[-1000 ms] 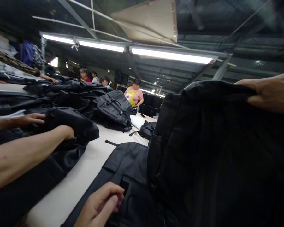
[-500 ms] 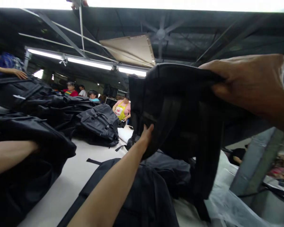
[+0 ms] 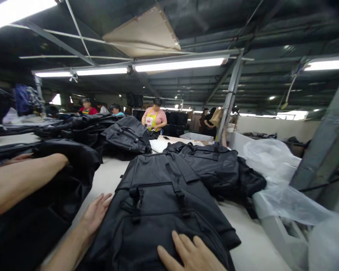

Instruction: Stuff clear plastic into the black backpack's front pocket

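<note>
A black backpack (image 3: pixel 155 199) lies front side up on the pale table (image 3: pixel 107 177) before me, its straps and buckles showing. My left hand (image 3: pixel 95 213) is at its left edge, fingers stretched out and holding nothing. Spread over the lower front of the backpack, my right hand (image 3: pixel 190 251) rests with its fingers apart. Just beyond lies another black bag (image 3: pixel 219 167), partly behind the first. To my left, a co-worker's forearm (image 3: pixel 31 177) reaches into or behind a dark bag (image 3: pixel 53 199); that hand is mostly hidden.
More black backpacks (image 3: pixel 127 137) are piled farther along the table. Clear plastic sheeting (image 3: pixel 274 162) hangs over a pale bin at the right, near a metal post (image 3: pixel 323 135). A person in a yellow apron (image 3: pixel 154 118) stands at the far end, with other people behind.
The black bag I was holding up has come down to the table. Both my hands have lowered; the right now lies on the front backpack and the left is beside it.
</note>
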Available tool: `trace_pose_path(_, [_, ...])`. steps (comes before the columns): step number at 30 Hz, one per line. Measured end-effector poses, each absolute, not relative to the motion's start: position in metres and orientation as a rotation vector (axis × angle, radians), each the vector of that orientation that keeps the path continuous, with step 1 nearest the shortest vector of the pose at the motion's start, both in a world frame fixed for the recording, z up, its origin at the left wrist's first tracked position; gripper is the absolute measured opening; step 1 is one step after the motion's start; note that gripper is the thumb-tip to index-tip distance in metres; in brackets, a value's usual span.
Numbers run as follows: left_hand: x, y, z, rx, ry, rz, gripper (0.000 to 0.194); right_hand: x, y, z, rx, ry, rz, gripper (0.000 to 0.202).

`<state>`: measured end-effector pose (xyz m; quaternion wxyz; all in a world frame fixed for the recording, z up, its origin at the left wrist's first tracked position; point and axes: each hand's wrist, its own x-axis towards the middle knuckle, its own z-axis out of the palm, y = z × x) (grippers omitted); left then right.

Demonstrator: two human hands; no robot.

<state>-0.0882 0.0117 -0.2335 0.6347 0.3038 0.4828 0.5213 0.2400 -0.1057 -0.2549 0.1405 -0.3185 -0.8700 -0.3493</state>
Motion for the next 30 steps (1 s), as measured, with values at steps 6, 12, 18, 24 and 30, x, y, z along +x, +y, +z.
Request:
trace_pose_path(6, [-0.078,-0.002,-0.235,1.325,1.394,1.102,0.094,0.240,-0.119,-0.173,-1.105,-2.910,-0.560,0.031])
trace_pose_path(12, [-0.056,0.037,-0.242,1.676,1.318,1.179,0.093,0.216,-0.124,-0.150,-1.094,-2.981,-0.394,0.010])
trace_pose_path(18, [-0.051,0.044,-0.253,1.897,1.334,1.036,0.072,0.218,-0.108,-0.157,-1.274,-3.091,0.036,0.006])
trace_pose_path(24, [-0.036,0.016,-0.210,2.105,1.511,1.150,0.065,0.243,-0.087,-0.148,-1.573,-2.598,0.243,0.023])
trace_pose_path(30, [0.034,-0.034,-0.208,2.521,1.208,0.431,0.063,0.237,-0.066,-0.197,-1.485,-2.795,0.120,0.050])
